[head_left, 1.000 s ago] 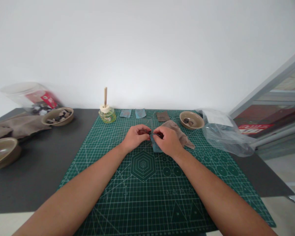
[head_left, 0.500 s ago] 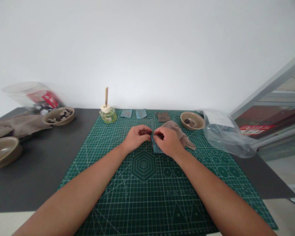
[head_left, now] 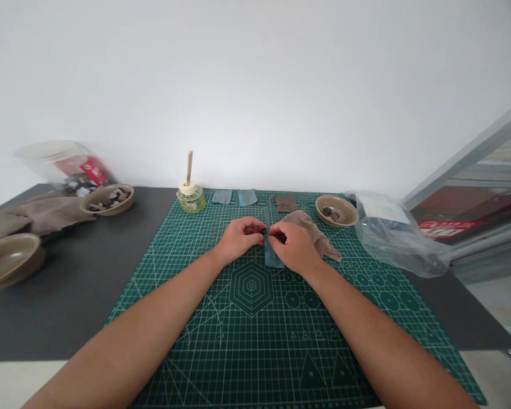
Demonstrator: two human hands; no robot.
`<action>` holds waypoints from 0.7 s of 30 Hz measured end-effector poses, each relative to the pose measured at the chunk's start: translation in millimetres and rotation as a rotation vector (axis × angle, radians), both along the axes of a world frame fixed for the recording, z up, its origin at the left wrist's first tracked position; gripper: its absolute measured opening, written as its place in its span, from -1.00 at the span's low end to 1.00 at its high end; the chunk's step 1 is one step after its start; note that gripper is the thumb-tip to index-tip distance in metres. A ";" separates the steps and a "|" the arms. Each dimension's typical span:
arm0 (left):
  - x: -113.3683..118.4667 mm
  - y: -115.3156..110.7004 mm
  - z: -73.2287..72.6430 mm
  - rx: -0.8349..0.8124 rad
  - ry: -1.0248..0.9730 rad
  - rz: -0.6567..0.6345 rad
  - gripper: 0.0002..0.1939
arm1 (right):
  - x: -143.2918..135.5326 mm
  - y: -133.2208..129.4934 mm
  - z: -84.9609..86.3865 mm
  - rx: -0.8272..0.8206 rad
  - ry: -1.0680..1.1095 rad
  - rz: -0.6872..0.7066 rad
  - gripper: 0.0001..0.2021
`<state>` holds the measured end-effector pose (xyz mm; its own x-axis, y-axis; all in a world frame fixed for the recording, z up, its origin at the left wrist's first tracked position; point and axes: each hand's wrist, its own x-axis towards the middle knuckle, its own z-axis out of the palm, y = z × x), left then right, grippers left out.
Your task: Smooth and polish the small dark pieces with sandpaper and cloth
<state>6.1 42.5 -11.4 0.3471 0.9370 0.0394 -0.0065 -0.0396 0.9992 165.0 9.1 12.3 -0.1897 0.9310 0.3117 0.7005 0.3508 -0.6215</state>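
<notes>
Above the green cutting mat, both hands meet at a small blue-grey piece of sheet, possibly sandpaper or cloth. My left hand pinches at its upper left edge, where a small dark bit shows between the fingers. My right hand grips the same piece from the right, fingers closed and covering much of it. Just behind my right hand lies a crumpled brown cloth on the mat.
Along the mat's back edge are a diffuser bottle, two blue sheets, a brown square and a bowl with dark pieces. A plastic bag lies right. Leftward are bowls, a cloth and a jar.
The view has shifted slightly, so things appear a little further right. Both hands stay at the blue-grey piece, with its lower part hanging a bit straighter.
</notes>
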 end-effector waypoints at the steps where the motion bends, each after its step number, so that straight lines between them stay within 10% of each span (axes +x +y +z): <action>1: 0.0 -0.1 0.1 0.002 0.000 0.000 -0.76 | 0.0 0.0 -0.1 0.000 -0.001 -0.001 -0.93; 21: -0.4 -0.4 0.6 -0.003 -0.008 -0.018 -0.75 | 0.9 0.6 -2.6 -0.021 0.007 0.034 -0.93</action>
